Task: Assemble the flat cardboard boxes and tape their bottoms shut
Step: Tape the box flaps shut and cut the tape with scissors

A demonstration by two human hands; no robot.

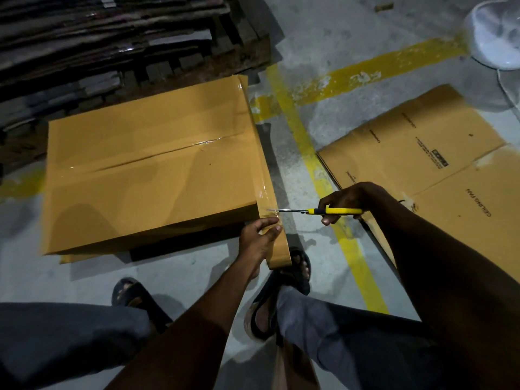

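Observation:
An assembled cardboard box (146, 164) lies on the floor, its flaps up and a glossy tape strip along the centre seam. A band of brown tape (264, 170) runs along the box's right edge and down toward me. My left hand (260, 237) holds the tape roll (280, 253) just below the box's near right corner. My right hand (347, 202) grips yellow-handled scissors (318, 211), whose blades point left and touch the stretched tape above my left hand.
A flat printed cardboard box (439, 170) lies on the floor to the right. Dark wooden pallets (112, 38) are stacked behind the box. Yellow floor lines (323, 175) cross the concrete. A white fan (495, 35) stands at the top right. My sandalled feet (281, 291) are close below.

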